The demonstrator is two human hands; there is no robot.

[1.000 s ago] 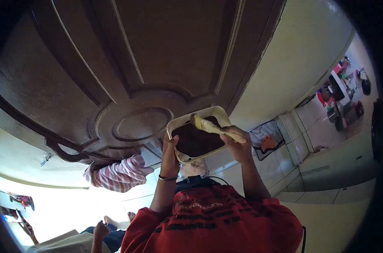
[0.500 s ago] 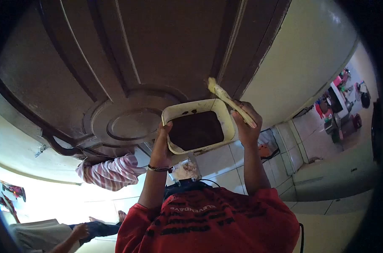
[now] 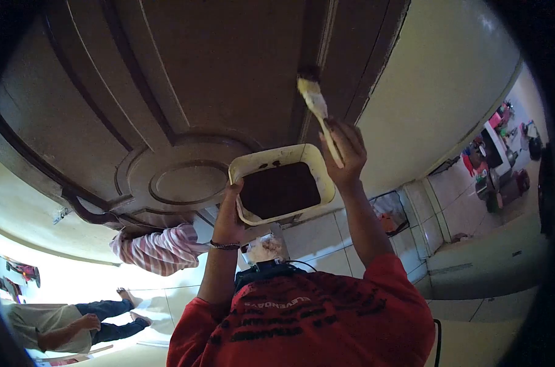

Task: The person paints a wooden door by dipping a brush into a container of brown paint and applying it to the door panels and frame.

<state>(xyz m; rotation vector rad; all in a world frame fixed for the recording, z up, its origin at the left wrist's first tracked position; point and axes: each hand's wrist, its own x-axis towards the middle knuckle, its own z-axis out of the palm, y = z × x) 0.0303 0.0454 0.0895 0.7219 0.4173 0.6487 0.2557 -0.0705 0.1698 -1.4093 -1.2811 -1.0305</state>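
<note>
1. The right hand (image 3: 349, 153), right of centre in the frame, is closed around the pale handle of a flat paintbrush (image 3: 316, 101) with cream bristles and a dark tip.
2. The brush slants up and left from the fingers, its tip appearing to touch the dark brown panelled wooden door (image 3: 241, 73) at upper centre, beside a raised vertical moulding.
3. The left hand (image 3: 228, 221), at the centre of the frame, grips the left side of a cream rectangular plastic tub (image 3: 262, 160) with rounded corners, thumb over the rim.
4. Very dark brown liquid (image 3: 280, 191) covers the tub's bottom; dark spots mark its far inner wall.
5. A beaded bracelet (image 3: 225, 246) circles the left wrist.
6. A pink-and-white striped cloth (image 3: 158, 251) hangs at the door's edge, left of the tub.
7. Pale floor tiles (image 3: 317, 240) show below the tub.
8. Another person (image 3: 51, 324) in dark trousers appears at lower left.
</note>
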